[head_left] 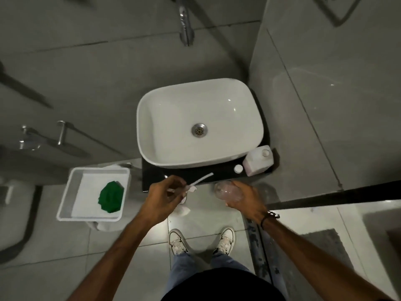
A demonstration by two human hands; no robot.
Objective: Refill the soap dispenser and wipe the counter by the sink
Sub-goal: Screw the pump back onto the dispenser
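Observation:
My left hand (166, 197) grips the pump head of the soap dispenser, and its white dip tube (200, 179) points up and right over the black counter (156, 177). My right hand (245, 198) holds the clear dispenser bottle (225, 189) just in front of the counter's edge, its mouth toward the pump. A white refill bottle (258, 160) stands at the counter's right corner with its round white cap (238, 168) lying beside it. A green cloth (111, 199) lies in a white tray (65, 200) to the left.
The white basin (173, 109) fills most of the counter, with a chrome tap (184, 25) on the wall above. A glass partition (325, 105) stands close on the right. A toilet (13, 213) is at the far left. My feet are on the tiled floor below.

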